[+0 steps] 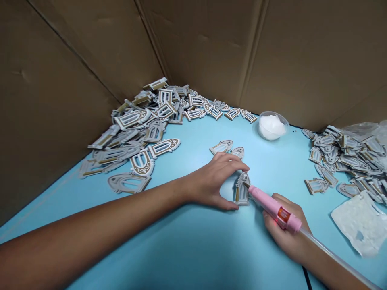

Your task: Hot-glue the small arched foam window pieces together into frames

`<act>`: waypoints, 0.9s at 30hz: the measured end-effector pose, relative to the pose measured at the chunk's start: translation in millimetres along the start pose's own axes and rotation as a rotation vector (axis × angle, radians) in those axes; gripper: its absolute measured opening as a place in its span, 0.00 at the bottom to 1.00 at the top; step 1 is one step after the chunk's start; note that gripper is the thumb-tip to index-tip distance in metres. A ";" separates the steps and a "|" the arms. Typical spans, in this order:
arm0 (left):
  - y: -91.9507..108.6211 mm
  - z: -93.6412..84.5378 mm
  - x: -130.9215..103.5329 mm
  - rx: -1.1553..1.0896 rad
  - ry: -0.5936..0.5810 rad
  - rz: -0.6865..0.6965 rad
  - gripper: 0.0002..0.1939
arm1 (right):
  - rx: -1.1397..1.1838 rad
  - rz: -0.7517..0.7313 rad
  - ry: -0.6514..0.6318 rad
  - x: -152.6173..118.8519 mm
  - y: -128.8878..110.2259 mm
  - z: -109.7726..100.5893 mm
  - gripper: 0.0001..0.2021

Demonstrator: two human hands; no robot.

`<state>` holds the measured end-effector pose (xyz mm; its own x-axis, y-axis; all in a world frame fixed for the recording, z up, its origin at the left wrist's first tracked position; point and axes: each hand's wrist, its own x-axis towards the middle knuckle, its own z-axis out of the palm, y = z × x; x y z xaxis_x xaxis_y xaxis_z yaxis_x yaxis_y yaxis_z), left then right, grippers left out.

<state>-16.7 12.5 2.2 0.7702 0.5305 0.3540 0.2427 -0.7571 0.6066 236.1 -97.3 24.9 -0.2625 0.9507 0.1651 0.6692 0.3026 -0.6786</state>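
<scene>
My left hand point(213, 179) steadies a small grey arched window piece point(242, 189) on the blue table, fingertips at its pointed top and thumb at its bottom edge. In my right hand point(287, 229) is a pink glue gun point(270, 203), a clear glue stick trailing from its rear. Its metal tip meets, or nearly meets, the upper part of the window piece; I cannot tell whether glue is coming out. Just beyond my left fingers lie two more window pieces, one point(221, 147) whole in view and another point(237, 152) partly covered by the hand.
A large heap of white and gold window pieces point(133, 119) lies at the back left. Another heap point(347, 155) sits at the right, beside clear plastic. A clear bowl point(282, 119) of white material stands at the back. Cardboard walls point(196, 44) enclose the table; a white sheet point(359, 221) lies right.
</scene>
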 end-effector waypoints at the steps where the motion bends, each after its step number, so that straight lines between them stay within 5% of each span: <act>1: -0.1 0.1 -0.1 0.000 0.002 0.004 0.43 | 0.001 0.002 -0.002 0.1 -0.2 -0.1 0.13; 27: 1.4 -0.6 1.4 -0.053 0.035 -0.045 0.41 | 0.069 0.052 0.040 1.9 -1.5 -0.3 0.13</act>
<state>-15.6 12.4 3.9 0.7381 0.5771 0.3494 0.2442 -0.7113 0.6592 234.7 -95.9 26.4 -0.1996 0.9674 0.1557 0.6314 0.2485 -0.7346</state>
